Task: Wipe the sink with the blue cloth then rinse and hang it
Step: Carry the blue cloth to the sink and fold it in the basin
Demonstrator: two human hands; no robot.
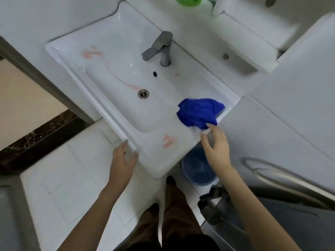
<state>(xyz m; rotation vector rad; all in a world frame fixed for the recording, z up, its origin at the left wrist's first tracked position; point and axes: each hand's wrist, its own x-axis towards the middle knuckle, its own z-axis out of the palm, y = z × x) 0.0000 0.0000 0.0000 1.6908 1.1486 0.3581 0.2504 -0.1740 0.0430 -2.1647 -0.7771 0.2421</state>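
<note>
Right hand (216, 148) is seen with fingers spread, loose, fingertips just at the lower edge of one crumpled blue cloth (199, 113); nothing is grasped. Left hand (123, 159) is laid flat against the front rim of one white sink (94, 82), fingers extended, nothing held. Cloth is observed on the sink's right ledge. Counted: one grey faucet (160, 48), one drain (143, 93), three pinkish smears (169, 141). One blue bucket (196, 169) is noted under the sink; contents cannot be told.

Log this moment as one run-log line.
phase: reaching | right hand: open, fingertips at blue cloth | left hand: on sink front rim | pink stains: unwiped
</note>
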